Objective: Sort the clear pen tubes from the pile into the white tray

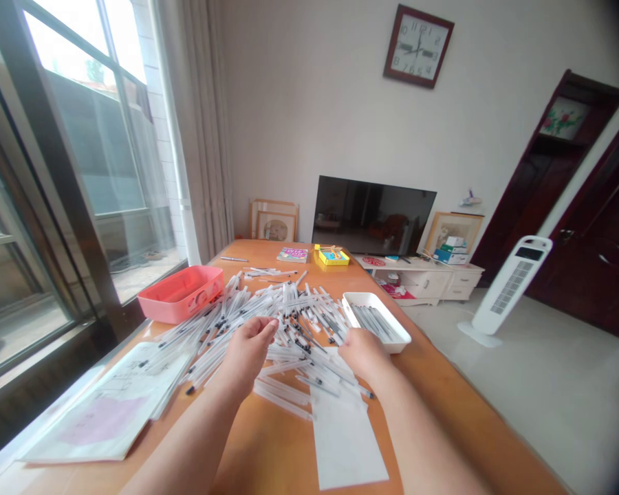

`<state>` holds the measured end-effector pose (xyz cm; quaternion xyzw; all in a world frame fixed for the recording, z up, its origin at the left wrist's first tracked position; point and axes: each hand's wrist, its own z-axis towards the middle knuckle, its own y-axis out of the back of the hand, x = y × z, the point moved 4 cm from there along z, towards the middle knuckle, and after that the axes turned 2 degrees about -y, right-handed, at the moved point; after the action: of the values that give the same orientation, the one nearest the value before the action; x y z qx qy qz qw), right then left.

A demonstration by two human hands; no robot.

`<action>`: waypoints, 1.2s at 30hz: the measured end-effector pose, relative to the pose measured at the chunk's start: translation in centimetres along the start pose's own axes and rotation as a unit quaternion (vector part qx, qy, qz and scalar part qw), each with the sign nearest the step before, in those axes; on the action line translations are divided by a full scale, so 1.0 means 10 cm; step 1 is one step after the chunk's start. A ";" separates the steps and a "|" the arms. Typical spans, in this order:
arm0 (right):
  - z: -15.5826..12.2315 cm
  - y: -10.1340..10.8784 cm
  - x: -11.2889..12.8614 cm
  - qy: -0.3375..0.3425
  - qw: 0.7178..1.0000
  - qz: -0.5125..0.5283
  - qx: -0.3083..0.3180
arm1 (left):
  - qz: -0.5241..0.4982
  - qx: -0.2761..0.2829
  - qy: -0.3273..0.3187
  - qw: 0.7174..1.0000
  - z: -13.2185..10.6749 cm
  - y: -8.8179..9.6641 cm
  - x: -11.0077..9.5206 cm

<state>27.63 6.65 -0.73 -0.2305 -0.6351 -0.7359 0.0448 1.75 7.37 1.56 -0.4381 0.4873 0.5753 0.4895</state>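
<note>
Fingers (267, 327) bunch together on the left hand (247, 349) over the pens (294, 309); the right hand's (364, 354) are hidden, white tray (351, 300) within easy reach.

Daylight floods the living room.
Big window (82, 137) and curtain (201, 124) at left, clock (417, 46) high on the white wall (314, 103), dark television (371, 214) below, tower fan (505, 285) on the pale floor (547, 385).

Clear black-tipped pens (289, 313), pink tray (180, 294), white tray (398, 342), orange-brown table (273, 447).

Wall clock (417, 47): hour numerals, 12 on top, 6 below.
Book (292, 254), yellow box (333, 256): print unreadable.
</note>
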 end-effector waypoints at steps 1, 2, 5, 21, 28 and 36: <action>-0.02 0.05 0.02 0.005 0.999 0.042 -0.020 | -0.001 0.005 -0.002 1.000 0.00 -0.02 0.00; -0.04 0.10 0.05 0.014 0.994 0.099 -0.037 | -0.001 0.012 -0.003 1.000 -0.01 -0.03 0.00; -0.12 0.19 0.17 0.040 0.945 0.321 -0.046 | 0.000 0.056 0.004 0.998 -0.07 -0.12 -0.05; -0.27 -0.03 0.52 0.007 0.711 0.699 0.074 | -0.120 0.178 0.016 0.976 -0.25 -0.43 -0.15; -0.26 -0.03 0.52 0.000 0.668 0.734 0.124 | -0.325 0.145 0.113 0.928 -0.17 -0.38 -0.02; -0.22 0.06 0.41 0.048 0.822 0.564 0.064 | -0.407 0.068 0.120 0.903 -0.05 -0.28 0.09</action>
<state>23.59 5.32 1.28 -0.5094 -0.4373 -0.5499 0.4969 4.46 7.12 0.28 -0.6301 0.3591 0.2346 0.6473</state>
